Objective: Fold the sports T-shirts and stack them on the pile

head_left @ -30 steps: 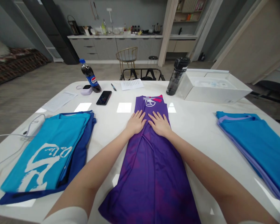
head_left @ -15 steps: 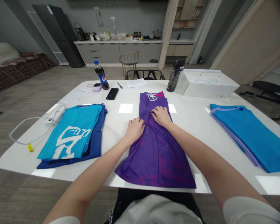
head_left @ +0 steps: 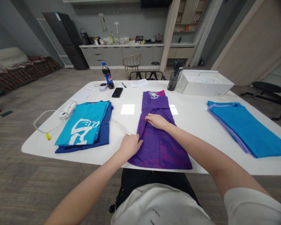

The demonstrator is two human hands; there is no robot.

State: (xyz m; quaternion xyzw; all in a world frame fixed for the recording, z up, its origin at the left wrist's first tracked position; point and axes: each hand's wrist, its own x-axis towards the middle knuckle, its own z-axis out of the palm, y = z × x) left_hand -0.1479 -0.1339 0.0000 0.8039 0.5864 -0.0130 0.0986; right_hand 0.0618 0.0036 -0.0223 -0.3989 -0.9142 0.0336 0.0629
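Observation:
A purple sleeveless sports shirt lies lengthwise before me on the white table, its sides folded inward. White print and a pink patch mark its far end, and creases cross its upper part. At its left edge, my left hand is closed with the thumb and fingers pinching the cloth. Farther up, my right hand lies over the middle of the shirt, its curled fingers gripping a fold of the fabric. The fingertips of both hands are partly hidden.
Folded turquoise and navy shirts form a pile on the left, beside a white power strip with its cable. On the right lie folded blue and lilac garments. Farther back stand a cola bottle, a phone, a dark water bottle and a white box.
Both hands have moved toward me along the purple shirt, the left one lower down its left edge. The shirt's left lower part is now folded inward, making it narrower. The camera view has shifted slightly.

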